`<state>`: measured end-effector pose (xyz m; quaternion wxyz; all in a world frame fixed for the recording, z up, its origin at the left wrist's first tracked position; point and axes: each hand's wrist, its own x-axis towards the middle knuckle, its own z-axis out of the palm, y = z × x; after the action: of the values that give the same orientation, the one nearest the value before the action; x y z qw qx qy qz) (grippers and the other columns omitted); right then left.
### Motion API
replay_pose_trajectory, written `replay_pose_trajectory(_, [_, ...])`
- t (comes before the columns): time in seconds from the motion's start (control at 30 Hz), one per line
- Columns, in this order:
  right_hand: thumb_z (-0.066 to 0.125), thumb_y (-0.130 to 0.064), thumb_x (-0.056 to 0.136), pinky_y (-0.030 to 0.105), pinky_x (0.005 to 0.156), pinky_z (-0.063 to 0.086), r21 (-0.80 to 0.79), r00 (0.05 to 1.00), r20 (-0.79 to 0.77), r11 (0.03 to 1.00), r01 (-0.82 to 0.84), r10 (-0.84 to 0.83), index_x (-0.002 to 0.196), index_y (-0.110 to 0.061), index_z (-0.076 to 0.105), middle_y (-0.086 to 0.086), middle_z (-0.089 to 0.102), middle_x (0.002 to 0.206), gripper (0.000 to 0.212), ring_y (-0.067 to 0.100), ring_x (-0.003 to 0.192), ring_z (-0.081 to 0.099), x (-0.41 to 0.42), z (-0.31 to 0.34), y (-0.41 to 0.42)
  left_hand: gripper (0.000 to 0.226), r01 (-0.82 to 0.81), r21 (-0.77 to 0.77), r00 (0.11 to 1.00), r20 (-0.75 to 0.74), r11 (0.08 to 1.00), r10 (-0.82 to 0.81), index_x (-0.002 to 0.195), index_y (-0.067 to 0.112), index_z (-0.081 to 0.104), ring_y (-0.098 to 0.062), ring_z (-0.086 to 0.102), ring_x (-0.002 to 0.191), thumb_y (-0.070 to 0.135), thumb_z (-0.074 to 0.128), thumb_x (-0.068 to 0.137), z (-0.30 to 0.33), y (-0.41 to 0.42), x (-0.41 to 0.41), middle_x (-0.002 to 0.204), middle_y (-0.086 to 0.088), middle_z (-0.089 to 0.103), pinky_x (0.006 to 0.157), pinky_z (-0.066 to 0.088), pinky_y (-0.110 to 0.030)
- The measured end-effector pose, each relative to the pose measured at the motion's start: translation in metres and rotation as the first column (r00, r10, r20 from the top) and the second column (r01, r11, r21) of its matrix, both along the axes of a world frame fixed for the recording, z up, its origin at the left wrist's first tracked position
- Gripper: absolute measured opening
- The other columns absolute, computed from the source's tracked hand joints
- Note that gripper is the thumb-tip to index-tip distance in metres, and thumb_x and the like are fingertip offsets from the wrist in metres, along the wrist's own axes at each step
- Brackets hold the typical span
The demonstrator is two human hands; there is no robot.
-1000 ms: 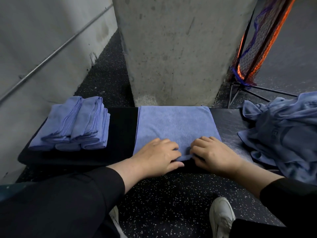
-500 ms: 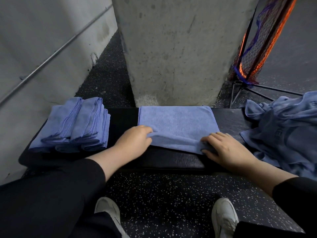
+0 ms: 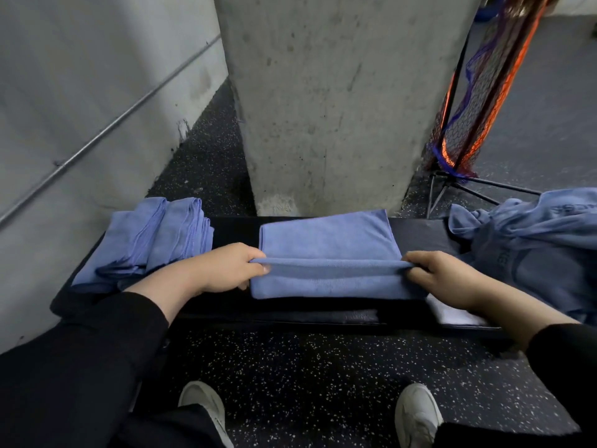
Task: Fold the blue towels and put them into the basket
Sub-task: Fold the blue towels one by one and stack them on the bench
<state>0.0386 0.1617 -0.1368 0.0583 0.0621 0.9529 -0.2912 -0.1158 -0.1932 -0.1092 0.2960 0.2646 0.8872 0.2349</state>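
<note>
Both hands are on one blue towel (image 3: 326, 240) lying mid-bench on the black bench (image 3: 420, 229). Left hand (image 3: 226, 270) pinches the left end of the lifted near edge, right hand (image 3: 442, 276) pinches the right end, fingers curled over the fold with cloth between thumb and fingers on each side. Holding the two ends level looks deliberate: it keeps the raised edge taut and straight so the near part can go over the far part squarely; that's my read, mid-fold, not yet laid down. The far part lies flat on the bench, far edge close to the concrete pillar (image 3: 323, 101). Folded stack (image 3: 151, 234) of blue towels sits at the left end of the bench, apart from the working towel, probably parked there until they go into the basket. Unfolded heap (image 3: 533, 240) of blue cloth is at the right end, just beside the right hand, likely the supply pile. A net bag on a stand (image 3: 475, 92), orange and blue mesh, stands far right on the floor; can't tell if that is the basket, no other basket in view. A pale patch (image 3: 452, 313) shows on the bench under the right wrist, unclear what it is. Obstacles: pillar limits reach beyond the bench; the heap crowds the right side if the towel drifts that way. White shoes (image 3: 416, 415) on speckled floor below.
</note>
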Motion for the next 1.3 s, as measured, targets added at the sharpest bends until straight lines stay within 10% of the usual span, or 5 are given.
replay_pose_trajectory(0.27, [0.068,-0.016,0.093,0.028,0.060,0.047,-0.345,0.975,0.221,0.934,0.091,-0.014,0.087,-0.013,0.073,-0.007,0.059,0.064,0.008,0.007,0.061,0.050,0.011,0.020,-0.003,0.026,-0.078,0.047,0.946,0.318,0.996,0.059,0.076,0.022,0.069,-0.013,0.061,0.066,0.018,0.058,0.099,0.013,-0.015,0.011,0.064,0.004,0.064,0.074,0.056,-0.033])
replay_pose_trajectory(0.67, [0.054,-0.008,0.092,0.022,0.058,0.041,-0.013,0.944,-0.071,0.946,0.322,-0.323,0.099,-0.019,0.068,-0.005,0.067,0.085,0.020,0.008,0.065,0.057,-0.059,-0.007,0.001,0.020,-0.391,0.097,0.914,0.160,0.915,0.373,0.095,0.003,0.066,-0.019,0.060,0.073,0.016,0.051,0.096,-0.018,0.021,-0.024,0.082,-0.009,0.063,0.068,0.057,-0.032])
replay_pose_trajectory(0.9, [0.051,-0.016,0.095,0.028,0.075,0.037,0.130,0.920,-0.108,0.912,0.389,-0.377,0.111,-0.019,0.066,0.008,0.071,0.112,0.022,0.031,0.108,0.062,-0.084,-0.027,0.005,0.020,-0.442,0.051,0.897,0.038,0.895,0.441,0.071,0.012,0.051,-0.024,0.054,0.061,0.011,0.049,0.091,-0.032,0.040,-0.045,0.068,-0.009,0.054,0.060,0.054,-0.038])
replay_pose_trajectory(1.1, [0.062,-0.027,0.094,0.043,0.079,0.046,0.242,0.893,-0.272,0.872,0.425,-0.360,0.113,-0.010,0.060,0.016,0.058,0.112,0.025,0.041,0.104,0.057,-0.087,-0.032,0.000,0.037,-0.331,-0.051,0.805,-0.536,0.942,0.254,0.129,0.020,0.056,-0.028,0.059,0.105,0.040,0.059,0.098,-0.041,0.050,-0.047,0.122,-0.005,0.056,0.081,0.050,-0.040])
replay_pose_trajectory(1.3, [0.045,-0.030,0.095,0.049,0.091,0.050,0.296,0.901,-0.429,0.931,0.213,-0.069,0.122,-0.013,0.065,0.009,0.062,0.126,0.037,0.035,0.114,0.060,-0.077,-0.032,-0.071,0.045,0.137,-0.071,0.769,-0.621,0.988,-0.151,0.148,0.024,0.045,-0.022,0.038,0.140,0.033,0.044,0.104,-0.065,0.086,-0.005,0.155,0.002,0.039,0.114,0.030,-0.041])
